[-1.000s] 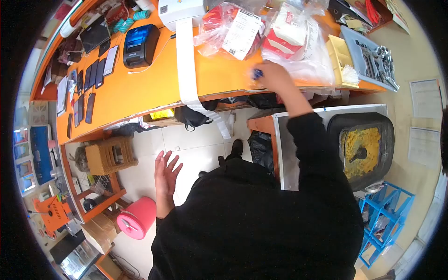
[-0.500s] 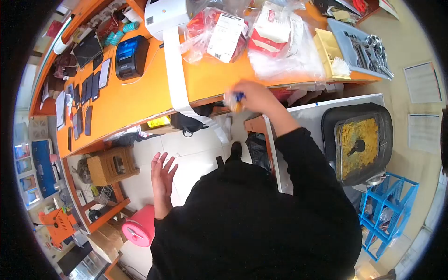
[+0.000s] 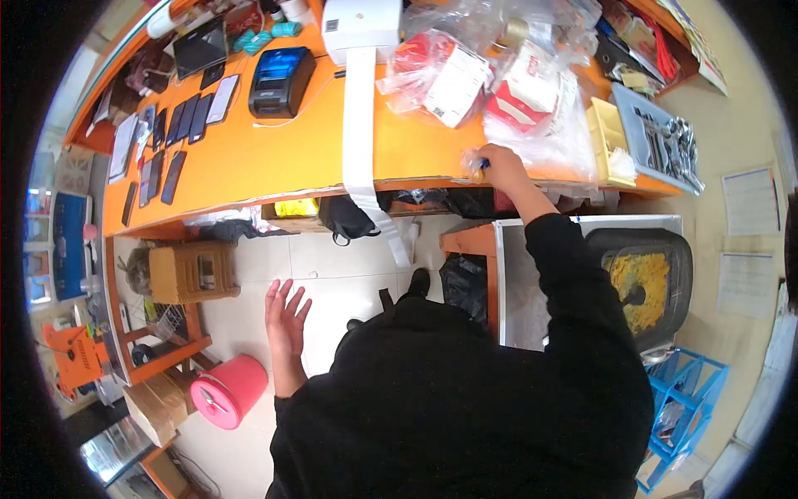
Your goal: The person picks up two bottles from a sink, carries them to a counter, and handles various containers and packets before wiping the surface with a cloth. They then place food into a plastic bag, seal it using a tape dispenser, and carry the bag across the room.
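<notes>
My right hand (image 3: 504,170) is closed around a small item in clear plastic with blue and yellow-orange parts (image 3: 476,165). Most of that item is hidden by my fingers, and its kind cannot be made out. The hand is at the front edge of the orange table (image 3: 249,158), just below a red and white packet (image 3: 528,91) on clear plastic bags (image 3: 553,137). Over the floor, my left hand (image 3: 287,320) is held up, fingers spread, holding nothing. A long white paper strip (image 3: 360,125) runs from a white printer (image 3: 361,29) over the table edge.
Several phones (image 3: 199,118) and a black-and-blue printer (image 3: 281,81) lie left. A cream basket (image 3: 609,145) and a cutlery tray (image 3: 628,104) stand right. A pan of yellow food (image 3: 652,270), a blue rack (image 3: 686,407) and a pink bucket (image 3: 253,382) are lower down.
My right hand has moved right and slightly toward the table edge with the small item. The view has shifted, showing more of the table's back. My left hand stays spread.
</notes>
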`<state>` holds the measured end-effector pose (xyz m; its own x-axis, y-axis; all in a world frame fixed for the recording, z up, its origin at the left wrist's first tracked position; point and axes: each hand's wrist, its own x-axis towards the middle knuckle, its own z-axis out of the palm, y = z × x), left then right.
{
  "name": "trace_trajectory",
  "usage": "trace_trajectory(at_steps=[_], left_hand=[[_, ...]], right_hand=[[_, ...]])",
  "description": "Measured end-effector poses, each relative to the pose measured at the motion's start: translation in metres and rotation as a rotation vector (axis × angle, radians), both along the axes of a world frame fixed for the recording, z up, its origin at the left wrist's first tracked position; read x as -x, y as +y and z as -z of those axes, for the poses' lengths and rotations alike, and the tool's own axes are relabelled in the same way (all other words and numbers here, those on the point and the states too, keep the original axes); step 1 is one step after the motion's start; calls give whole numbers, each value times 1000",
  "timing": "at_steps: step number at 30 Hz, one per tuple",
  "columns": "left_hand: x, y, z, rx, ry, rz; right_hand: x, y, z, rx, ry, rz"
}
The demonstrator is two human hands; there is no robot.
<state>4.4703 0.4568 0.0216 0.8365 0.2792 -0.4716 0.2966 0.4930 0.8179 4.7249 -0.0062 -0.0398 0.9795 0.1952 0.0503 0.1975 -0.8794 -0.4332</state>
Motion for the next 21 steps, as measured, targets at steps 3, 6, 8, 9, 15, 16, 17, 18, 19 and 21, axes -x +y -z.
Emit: trace_trajectory(at_steps=[3,6,8,9,15,16,17,18,19,21], left_hand=[[37,16,3,-11,61,-105],[72,35,11,65,68,-175],[89,50,13,81,75,-226],[98,61,13,56,58,-226],[207,154,-3,-24,-27,-390],[233,173,-7,-43,-25,-440],[259,192,-10,-66,-43,-499],[288,208,-12,-90,-52,-560],[320,225,-7,-111,-63,-616],[379,247,-16,-169,-8,-777]], right_hand=[[-13,47,-1,5,-11,57],[8,123,-3,-203,77,-142],[47,189,-8,-231,145,-304],[70,222,16,-434,85,-376],[217,439,15,-862,673,-276],[235,466,-14,-821,862,-212],[251,487,-45,-752,1044,-147],[264,513,-38,-805,1056,-169],[278,540,-20,-859,1067,-186],[301,588,-6,-1091,1187,-236]])
